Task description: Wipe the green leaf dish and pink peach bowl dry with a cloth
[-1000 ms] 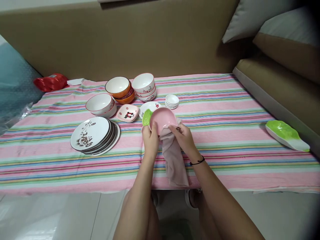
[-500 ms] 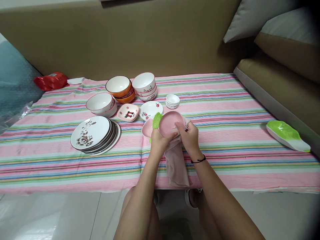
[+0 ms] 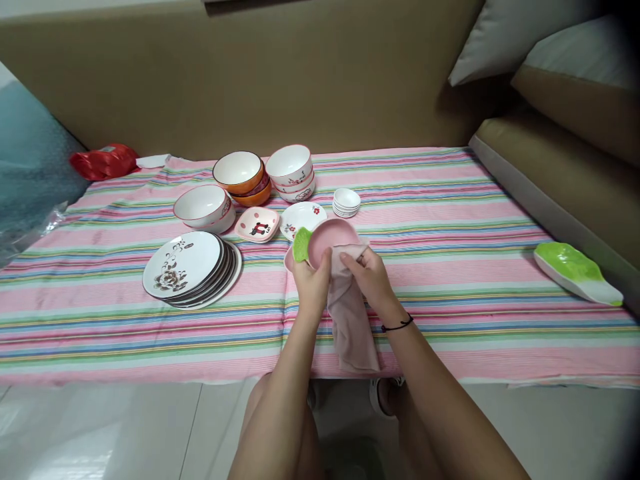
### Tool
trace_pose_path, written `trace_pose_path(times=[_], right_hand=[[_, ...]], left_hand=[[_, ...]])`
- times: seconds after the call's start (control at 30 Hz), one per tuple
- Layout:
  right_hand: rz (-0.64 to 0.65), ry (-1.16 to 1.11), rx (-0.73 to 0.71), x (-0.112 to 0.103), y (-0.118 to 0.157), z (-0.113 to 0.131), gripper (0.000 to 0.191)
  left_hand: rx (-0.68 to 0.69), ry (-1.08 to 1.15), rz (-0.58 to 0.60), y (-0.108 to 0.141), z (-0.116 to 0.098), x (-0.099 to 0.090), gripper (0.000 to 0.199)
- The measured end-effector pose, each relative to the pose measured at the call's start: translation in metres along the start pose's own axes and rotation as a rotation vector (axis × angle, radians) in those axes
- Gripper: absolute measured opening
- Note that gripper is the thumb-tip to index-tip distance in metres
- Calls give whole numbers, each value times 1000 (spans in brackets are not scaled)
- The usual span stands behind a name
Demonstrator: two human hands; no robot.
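My left hand (image 3: 313,283) grips a round pink dish (image 3: 331,237) with a green leaf-shaped handle (image 3: 301,245), thumb at its near edge. In my right hand (image 3: 371,275) is a pale pink cloth (image 3: 352,320), pinched at its top and laid over the dish's right near rim; the rest hangs down onto the striped cover. Behind my left hand, another pink dish (image 3: 289,260) shows only a small part. Just beyond lie a white plate with red flowers (image 3: 303,219) and a squarish pink dish (image 3: 257,225).
Stacked plates (image 3: 183,267) stand at the left, with white bowls (image 3: 203,205), orange bowls (image 3: 237,170) and flowered bowls (image 3: 290,167) behind. Small white dishes (image 3: 347,201) sit beyond my hands. A green and white dish (image 3: 577,272) lies at the far right of the striped cover (image 3: 450,267).
The held pink dish has moved a little left and tilted. My right hand has drawn the cloth up over its near right rim, and less of the other pink dish shows.
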State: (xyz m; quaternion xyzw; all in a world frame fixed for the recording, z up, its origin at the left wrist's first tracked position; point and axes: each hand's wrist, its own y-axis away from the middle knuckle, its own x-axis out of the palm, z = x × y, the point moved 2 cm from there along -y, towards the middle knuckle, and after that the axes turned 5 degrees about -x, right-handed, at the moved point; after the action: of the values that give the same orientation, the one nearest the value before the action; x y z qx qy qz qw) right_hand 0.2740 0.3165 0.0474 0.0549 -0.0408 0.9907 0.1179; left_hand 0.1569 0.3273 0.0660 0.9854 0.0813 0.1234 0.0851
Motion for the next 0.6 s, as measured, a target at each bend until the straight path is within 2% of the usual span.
trace_pose_path(times=[0.1,0.2,0.27,0.33,0.5,0.6], right_hand=[[-139,102,-37,-10,-4,-3,31],[-267,289,-113,-23,-7,0,40],[-301,431,-170,-30,-8,4,50],[-249,532,-242,-34,-9,8,52],[94,626,-375,-32,-10,16,36],[121,608,-461,-29,-9,22,21]], left_hand=[[145,-105,46,5,-2,4,20],[183,-196,131,7,-1,6,14],[180,-210,134,7,0,5,14],[173,-195,117,5,-1,2,15],[143,-148,31,-4,-4,-9,17],[226,-187,-26,-9,-5,-16,13]])
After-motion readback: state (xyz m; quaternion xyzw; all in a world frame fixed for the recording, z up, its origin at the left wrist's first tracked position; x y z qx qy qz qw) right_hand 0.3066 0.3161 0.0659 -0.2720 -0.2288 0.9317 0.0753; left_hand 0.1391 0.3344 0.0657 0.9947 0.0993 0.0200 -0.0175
